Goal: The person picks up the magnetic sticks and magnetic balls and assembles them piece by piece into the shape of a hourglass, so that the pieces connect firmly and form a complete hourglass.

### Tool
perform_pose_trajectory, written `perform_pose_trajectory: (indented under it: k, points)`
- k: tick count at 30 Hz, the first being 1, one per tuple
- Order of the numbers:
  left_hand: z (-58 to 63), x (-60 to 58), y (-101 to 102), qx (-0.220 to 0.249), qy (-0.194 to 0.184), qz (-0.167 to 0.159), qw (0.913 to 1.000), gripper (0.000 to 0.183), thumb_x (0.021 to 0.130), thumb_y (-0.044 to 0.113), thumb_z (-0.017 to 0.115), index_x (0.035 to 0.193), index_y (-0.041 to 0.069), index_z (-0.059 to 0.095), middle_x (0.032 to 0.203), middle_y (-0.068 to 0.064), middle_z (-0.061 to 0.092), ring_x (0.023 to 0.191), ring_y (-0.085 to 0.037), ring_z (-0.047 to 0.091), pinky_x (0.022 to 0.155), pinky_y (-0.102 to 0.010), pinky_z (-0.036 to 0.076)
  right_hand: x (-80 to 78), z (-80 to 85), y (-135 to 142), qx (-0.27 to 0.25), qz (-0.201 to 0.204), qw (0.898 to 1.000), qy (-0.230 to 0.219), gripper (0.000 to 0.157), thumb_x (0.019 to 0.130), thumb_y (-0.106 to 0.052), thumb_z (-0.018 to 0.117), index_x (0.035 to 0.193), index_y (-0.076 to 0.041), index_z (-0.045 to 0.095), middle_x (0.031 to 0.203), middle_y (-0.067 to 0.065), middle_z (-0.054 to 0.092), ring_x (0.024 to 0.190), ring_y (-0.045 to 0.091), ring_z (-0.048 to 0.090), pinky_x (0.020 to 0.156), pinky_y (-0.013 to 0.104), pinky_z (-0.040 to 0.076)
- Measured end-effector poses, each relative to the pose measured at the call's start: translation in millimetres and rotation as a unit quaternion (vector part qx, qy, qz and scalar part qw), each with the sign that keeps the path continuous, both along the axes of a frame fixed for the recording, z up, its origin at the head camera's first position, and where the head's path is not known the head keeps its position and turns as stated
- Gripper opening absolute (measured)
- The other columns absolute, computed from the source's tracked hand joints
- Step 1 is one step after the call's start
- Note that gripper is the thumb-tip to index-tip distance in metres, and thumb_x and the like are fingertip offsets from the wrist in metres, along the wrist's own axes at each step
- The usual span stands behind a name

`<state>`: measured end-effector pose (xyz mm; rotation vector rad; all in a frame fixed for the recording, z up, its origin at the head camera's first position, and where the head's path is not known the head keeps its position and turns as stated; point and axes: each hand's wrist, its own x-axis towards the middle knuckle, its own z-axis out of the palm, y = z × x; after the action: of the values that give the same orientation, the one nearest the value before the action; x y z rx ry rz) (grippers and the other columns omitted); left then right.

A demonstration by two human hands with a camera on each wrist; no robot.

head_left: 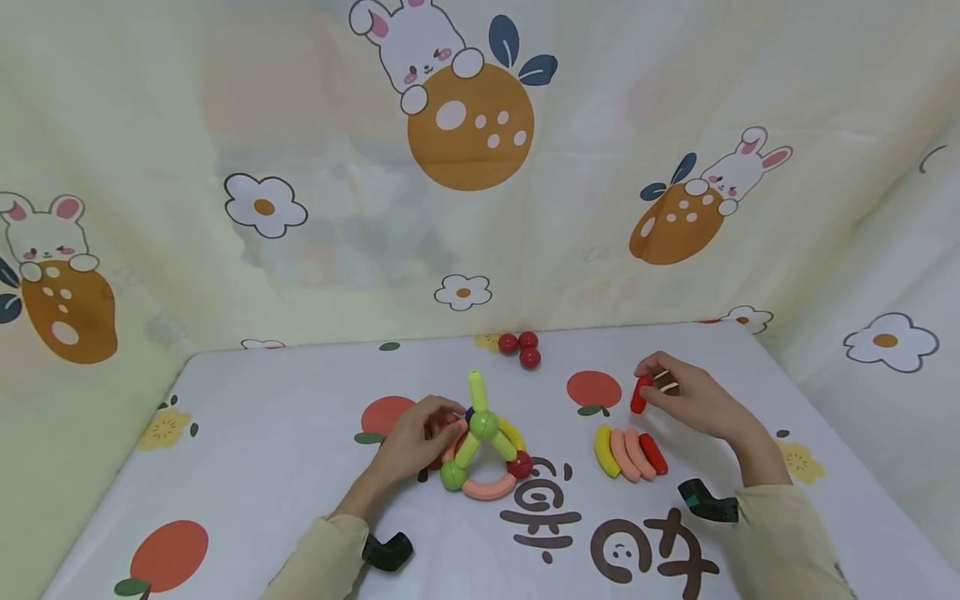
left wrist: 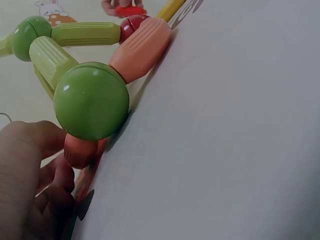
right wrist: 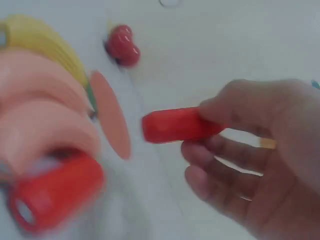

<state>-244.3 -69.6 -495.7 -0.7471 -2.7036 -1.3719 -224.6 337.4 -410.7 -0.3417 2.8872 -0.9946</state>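
Observation:
My right hand (head_left: 688, 396) pinches a short red rod (head_left: 641, 394) between thumb and fingertips, above the table. In the right wrist view the red rod (right wrist: 175, 125) points away from the fingers. On the left, my left hand (head_left: 422, 439) grips a ball-and-rod structure by a salmon rod (left wrist: 81, 150) at its base. Green balls (head_left: 483, 425) and a dark red ball (head_left: 520, 465) join its light green, salmon and yellow rods. One light green rod (head_left: 477, 390) sticks up from the top ball. The structure's far side is partly hidden behind the rods and fingers.
Several loose rods lie side by side near my right hand: a yellow curved rod (head_left: 606, 452), salmon curved rods (head_left: 624, 456) and a straight red rod (head_left: 653, 454). Three dark red balls (head_left: 528, 358) sit together toward the back of the printed tablecloth (head_left: 285, 467). A curtain (head_left: 360, 275) hangs behind.

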Motion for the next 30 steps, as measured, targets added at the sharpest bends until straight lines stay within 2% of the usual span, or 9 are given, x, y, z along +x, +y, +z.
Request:
perform_pose_trajectory:
  k: [6,13,21,26,30]
  points:
    - [-1.2,-1.9,1,0.009,0.017,-0.014,0.9997,0.019,0.090,0.026,0.064,0.109,0.028,0.063,0.087,0.010,0.054,0.068,-0.008,0.050,0.056,-0.020,0.043,-5.6,-3.6,-19,-0.033,-0.005,0.999,0.036,0.027,0.091,-0.017,0.062,0.115,-0.011,0.051,0.108,0.008,0.059,0.097,0.025,0.060,0.077,0.024,0.053]
    - [-1.7,0.4,0,0.012,-0.005,-0.012,0.9999,0.014,0.091,0.020,0.063,0.101,0.030,0.065,0.088,0.012,0.056,0.071,-0.009,0.051,0.059,-0.021,0.045,-4.9,-7.2,-37,-0.085,-0.008,0.995,0.055,0.031,0.092,-0.024,0.062,0.118,-0.013,0.050,0.112,0.006,0.057,0.095,0.022,0.062,0.078,0.017,0.051]
    - [-0.6,1.8,-2,0.008,-0.016,-0.010,0.9998,0.017,0.090,0.019,0.064,0.099,0.033,0.064,0.090,0.011,0.056,0.072,-0.010,0.051,0.060,-0.021,0.045,-1.6,-4.2,-64,-0.179,0.001,0.983,0.052,0.036,0.093,-0.026,0.060,0.123,-0.010,0.047,0.116,0.010,0.054,0.096,0.027,0.061,0.074,0.033,0.057]
    - [0.1,1.7,-2,0.009,-0.016,-0.007,0.9998,0.017,0.090,0.018,0.064,0.100,0.032,0.065,0.089,0.011,0.056,0.071,-0.010,0.052,0.059,-0.021,0.045,-0.2,-0.6,-79,-0.215,0.019,0.975,0.044,0.033,0.093,-0.024,0.059,0.121,-0.013,0.047,0.117,0.011,0.053,0.098,0.031,0.062,0.076,0.031,0.056]
    - [-0.1,1.2,-1,0.012,-0.013,-0.010,0.9998,0.017,0.090,0.018,0.065,0.100,0.031,0.065,0.088,0.011,0.055,0.070,-0.011,0.051,0.058,-0.021,0.044,1.5,0.6,-87,-0.236,0.026,0.971,0.038,0.032,0.093,-0.023,0.060,0.121,-0.013,0.048,0.117,0.010,0.052,0.096,0.025,0.064,0.077,0.032,0.056]
